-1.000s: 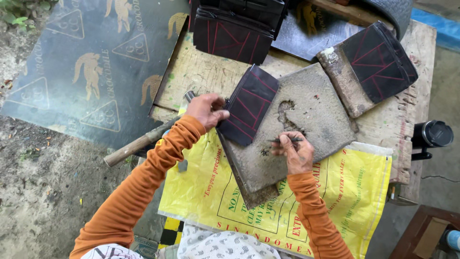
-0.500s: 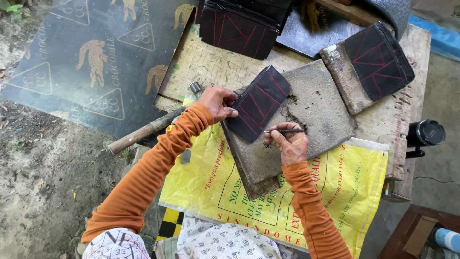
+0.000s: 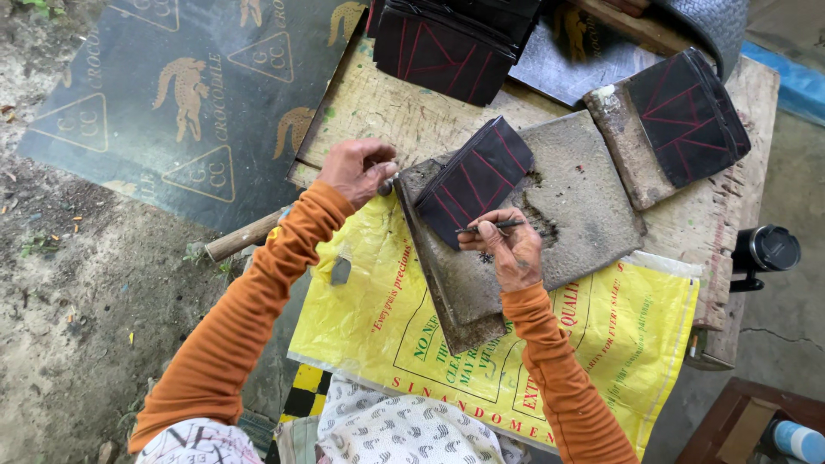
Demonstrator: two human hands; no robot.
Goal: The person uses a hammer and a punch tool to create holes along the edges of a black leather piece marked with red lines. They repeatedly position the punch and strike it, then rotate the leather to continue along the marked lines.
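While bent over the slab (image 3: 584, 198), right hand (image 3: 511, 249) pinching a pen (image 3: 491, 227), left hand (image 3: 357, 170) curled, contents unclear.

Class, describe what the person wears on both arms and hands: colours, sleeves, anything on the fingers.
Both arms wear long, close-fitting orange sleeves ending at the wrists. The left hand and right hand are bare: no gloves, and no rings or watch visible.

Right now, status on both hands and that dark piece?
Left hand gripping hammer handle. Right hand pinching thin tool against dark red-lined piece. Nothing between them.
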